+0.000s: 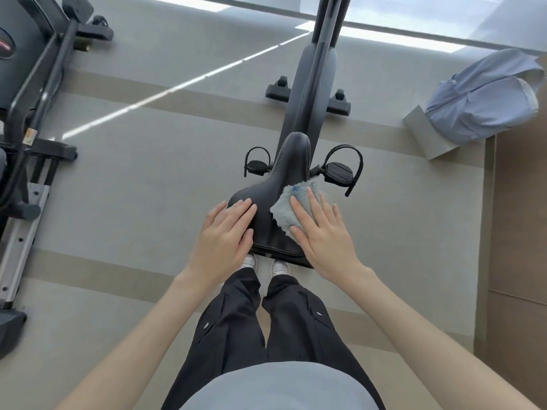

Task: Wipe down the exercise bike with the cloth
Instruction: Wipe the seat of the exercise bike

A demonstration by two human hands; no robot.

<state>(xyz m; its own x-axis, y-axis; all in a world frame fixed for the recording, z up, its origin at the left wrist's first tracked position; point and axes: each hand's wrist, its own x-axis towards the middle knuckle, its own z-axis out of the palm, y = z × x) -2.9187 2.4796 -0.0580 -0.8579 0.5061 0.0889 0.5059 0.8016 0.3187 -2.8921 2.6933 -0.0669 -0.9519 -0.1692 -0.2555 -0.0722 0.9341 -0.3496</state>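
Observation:
The dark exercise bike (313, 72) stands straight ahead of me, its frame running away from me. Its black saddle (275, 184) is closest, with a pedal (339, 171) on the right and another on the left. A pale blue fluffy cloth (287, 207) lies on the right rear of the saddle. My right hand (321, 232) presses flat on the cloth, fingers spread. My left hand (223, 235) rests flat on the saddle's left rear edge, holding nothing.
Another dark exercise machine (32, 93) with a metal rail fills the left edge. A light blue garment (482, 96) lies on a grey block at the right, beside a brown wooden wall panel (518, 217). My legs and white shoes (266, 266) are just behind the saddle.

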